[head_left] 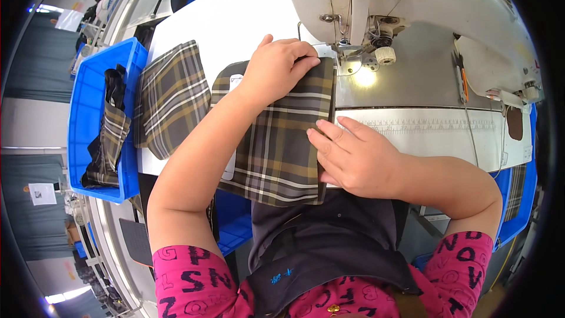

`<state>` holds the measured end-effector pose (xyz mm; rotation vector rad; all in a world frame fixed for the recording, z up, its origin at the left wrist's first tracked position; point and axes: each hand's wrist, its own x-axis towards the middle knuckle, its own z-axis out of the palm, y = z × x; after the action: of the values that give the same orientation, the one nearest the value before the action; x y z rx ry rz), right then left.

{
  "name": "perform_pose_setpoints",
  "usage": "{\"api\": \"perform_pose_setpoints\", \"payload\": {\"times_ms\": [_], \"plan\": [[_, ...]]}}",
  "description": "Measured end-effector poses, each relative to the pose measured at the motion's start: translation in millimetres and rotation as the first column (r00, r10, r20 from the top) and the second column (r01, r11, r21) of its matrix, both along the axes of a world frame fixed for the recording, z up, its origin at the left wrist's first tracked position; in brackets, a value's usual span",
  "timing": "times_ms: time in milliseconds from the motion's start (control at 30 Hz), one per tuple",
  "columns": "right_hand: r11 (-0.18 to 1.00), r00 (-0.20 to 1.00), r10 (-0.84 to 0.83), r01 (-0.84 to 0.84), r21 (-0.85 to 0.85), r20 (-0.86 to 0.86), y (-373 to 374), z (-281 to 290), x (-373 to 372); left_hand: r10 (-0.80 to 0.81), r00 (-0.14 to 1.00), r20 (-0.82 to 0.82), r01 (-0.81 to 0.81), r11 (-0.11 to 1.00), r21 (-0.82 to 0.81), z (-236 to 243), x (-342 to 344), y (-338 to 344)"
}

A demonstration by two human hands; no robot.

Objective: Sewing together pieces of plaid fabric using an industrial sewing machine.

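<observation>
With the plaid cloth panel as the centre of the dial, the panel (pixel 279 159) lies on the white worktable (pixel 235 9), its lower edge hanging toward the person's dark apron (pixel 329 235) at 5 o'clock. The left hand (pixel 281 68) rests on it at 12 o'clock, fingers bent, with thumb and forefinger close together at the cloth's corner toward 1 o'clock; whether they pinch it or only press down I cannot tell. The right hand (pixel 353 156) sits between 3 and 4 o'clock, open, fingers loosely spread and fingertips at the panel's long edge, the thumb lower down by the same edge. A white flat piece (pixel 235 80) shows at 10 o'clock, mostly covered by the left forearm. Just beyond the corner, between 1 and 2 o'clock, stands the presser foot (pixel 351 50) of the sewing machine (pixel 453 15), a bright light beside it. A ruler scale (pixel 424 125) runs out at 3 o'clock, and orange-handled snips (pixel 464 82) lie between 2 and 3. A second plaid piece (pixel 173 100) lies between 9 and 10 o'clock, and past it, at 9, a blue bin (pixel 79 118) holds plaid and black cloth.
</observation>
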<state>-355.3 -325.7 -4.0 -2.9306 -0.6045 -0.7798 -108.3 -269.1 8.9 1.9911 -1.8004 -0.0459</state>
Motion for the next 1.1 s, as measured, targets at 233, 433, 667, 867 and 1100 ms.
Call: {"api": "perform_pose_setpoints", "payload": {"times_ms": [233, 433, 667, 867, 1100], "plan": [[1.0, 0.998, -0.018, 0.017, -0.009, -0.065, 3, -3, -1, 0.068, 0.997, -0.048, -0.064, 0.995, 0.077, 3, -5, -7], [1.0, 0.995, -0.025, 0.025, -0.006, -0.093, 0, -1, -2, 0.114, 0.992, -0.054, -0.108, 0.988, 0.106, 6, -6, -10], [0.999, 0.994, -0.034, 0.03, -0.038, -0.104, -1, 1, -3, 0.154, 0.986, -0.068, -0.141, 0.976, 0.163, 10, -7, -12], [0.999, 0.994, -0.019, 0.016, -0.034, -0.11, -3, 2, -1, 0.151, 0.985, -0.08, -0.133, 0.972, 0.192, 10, -10, -13], [1.0, 0.994, 0.021, -0.022, -0.009, -0.109, -6, 4, 3, -0.091, 0.981, 0.173, 0.123, 0.975, -0.185, -18, -10, -7]]}}
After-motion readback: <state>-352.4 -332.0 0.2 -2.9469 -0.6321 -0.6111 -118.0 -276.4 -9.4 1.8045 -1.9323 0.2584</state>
